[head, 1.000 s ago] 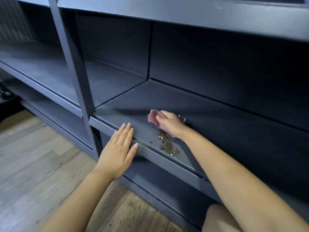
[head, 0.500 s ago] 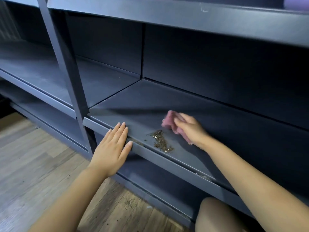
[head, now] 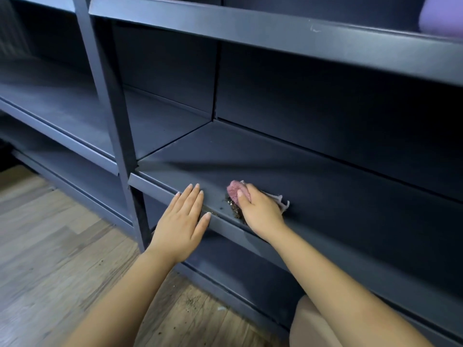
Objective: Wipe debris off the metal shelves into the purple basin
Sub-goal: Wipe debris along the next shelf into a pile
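- Pressing the pink cloth (head: 236,192) down on the metal shelf (head: 313,186), your right hand (head: 260,209) has its fingers curled over the bunched fabric; a pale corner of it pokes out behind your knuckles. A grip like that likely keeps the cloth in a tight wad, so it pushes crumbs instead of riding over them.
- The debris (head: 234,210) sits in a small dark heap touching the cloth, right at the shelf's front edge, so you seem ready to push it over the lip.
- Your left hand (head: 183,216) lies flat, fingers straight and together, holding nothing, against that front edge just left of the heap; probably a catcher or a brace.
- The purple basin (head: 442,17) looks to be the blurred shape on the shelf above, at its far right, well apart from the heap.
- Some specks lie on the wooden floor (head: 50,246) below.
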`<state>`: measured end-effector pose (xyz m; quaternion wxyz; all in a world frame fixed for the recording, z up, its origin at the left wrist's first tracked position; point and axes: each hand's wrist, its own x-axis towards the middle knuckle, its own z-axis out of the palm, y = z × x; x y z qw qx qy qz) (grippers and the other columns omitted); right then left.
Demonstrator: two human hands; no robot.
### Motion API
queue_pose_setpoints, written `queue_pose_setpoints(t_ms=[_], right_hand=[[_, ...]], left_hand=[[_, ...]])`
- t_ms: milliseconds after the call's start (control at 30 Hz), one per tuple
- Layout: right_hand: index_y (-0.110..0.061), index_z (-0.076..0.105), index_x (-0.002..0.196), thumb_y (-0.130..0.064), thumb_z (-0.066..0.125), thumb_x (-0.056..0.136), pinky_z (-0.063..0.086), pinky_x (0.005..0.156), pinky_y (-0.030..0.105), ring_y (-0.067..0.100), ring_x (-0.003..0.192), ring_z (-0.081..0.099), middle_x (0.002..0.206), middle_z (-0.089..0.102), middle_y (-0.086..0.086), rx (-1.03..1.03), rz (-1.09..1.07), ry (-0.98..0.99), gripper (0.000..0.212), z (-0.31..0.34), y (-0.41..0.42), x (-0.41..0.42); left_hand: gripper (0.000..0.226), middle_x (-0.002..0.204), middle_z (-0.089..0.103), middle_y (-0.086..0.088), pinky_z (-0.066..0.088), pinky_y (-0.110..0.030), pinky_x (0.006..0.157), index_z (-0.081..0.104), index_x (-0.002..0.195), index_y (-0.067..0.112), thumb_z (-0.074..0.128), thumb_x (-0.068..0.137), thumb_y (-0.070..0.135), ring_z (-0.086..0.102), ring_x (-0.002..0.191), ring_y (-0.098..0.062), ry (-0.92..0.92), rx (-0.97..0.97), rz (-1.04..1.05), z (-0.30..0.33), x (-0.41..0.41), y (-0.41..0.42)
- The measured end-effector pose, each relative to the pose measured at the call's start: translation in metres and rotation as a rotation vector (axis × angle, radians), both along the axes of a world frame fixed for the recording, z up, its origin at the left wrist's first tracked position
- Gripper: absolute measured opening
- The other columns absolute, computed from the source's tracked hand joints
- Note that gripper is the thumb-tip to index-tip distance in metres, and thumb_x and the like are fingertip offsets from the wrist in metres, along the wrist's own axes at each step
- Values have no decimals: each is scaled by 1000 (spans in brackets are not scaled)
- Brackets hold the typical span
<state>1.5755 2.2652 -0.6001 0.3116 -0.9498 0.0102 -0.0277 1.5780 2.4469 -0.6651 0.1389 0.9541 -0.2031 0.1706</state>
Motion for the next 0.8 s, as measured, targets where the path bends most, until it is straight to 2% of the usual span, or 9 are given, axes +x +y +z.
queue_pose_setpoints(t_ms=[67,133,233,300,400,633,700,733,800], right_hand=[[-17,52,122,-34,38,100,38,99,33,23,120,52,125,59,2,237,11,31,31,3,-6,-1],[-15,49,127,-36,36,101,30,109,39,25,128,46,133,53,1,321,-105,36,36,9,-23,-5],[-20,48,123,-41,28,101,28,107,49,33,120,48,129,55,7,-66,-311,50,36,5,-60,-11],[-21,47,127,-36,30,101,35,100,39,30,118,49,129,55,8,-193,-268,31,35,-1,-69,-17],[-19,44,133,-32,31,101,38,97,33,25,122,48,135,52,4,-221,-155,-2,36,-2,-60,-22],[-13,36,140,-30,30,102,30,103,27,21,133,38,147,40,3,-259,-35,10,42,4,-50,-24],[-17,41,135,-29,29,102,35,103,36,23,129,42,141,45,4,-284,-35,6,37,5,-49,-22],[-22,45,129,-30,28,102,39,99,41,23,124,46,135,50,2,-306,-29,-16,32,7,-46,-22],[-31,50,111,-28,27,102,43,87,42,20,109,51,119,56,-5,-338,37,-114,25,18,-32,-20]], left_hand=[[94,155,21,-9,-15,-20,113,26,147,2,-17,89,62,3,141,-13,-13,-29,5,-1,1,-1],[98,156,18,-7,-16,-19,111,23,148,3,-21,85,65,-1,140,-11,-5,-38,6,-1,0,-1],[97,156,19,-8,-16,-19,111,22,148,3,-21,86,64,-1,140,-11,6,-24,17,0,0,-1],[96,156,20,-8,-16,-20,111,23,148,3,-19,87,64,0,140,-11,13,-16,35,0,-1,-3],[98,157,16,-6,-16,-20,112,20,149,4,-22,84,65,-3,140,-10,32,-11,57,-1,-2,-6],[109,158,3,0,-18,-21,112,10,151,9,-33,72,70,-14,139,-8,81,-16,108,1,-3,-10],[111,154,-11,6,-19,-21,110,-2,150,14,-41,62,71,-22,137,-6,120,-47,131,6,-6,-12],[110,152,-16,7,-19,-22,110,-7,147,15,-44,58,69,-24,136,-6,129,-43,131,9,-9,-13],[111,153,-16,5,-21,-22,109,-11,145,16,-49,54,66,-26,135,-6,126,6,138,18,-14,-10]])
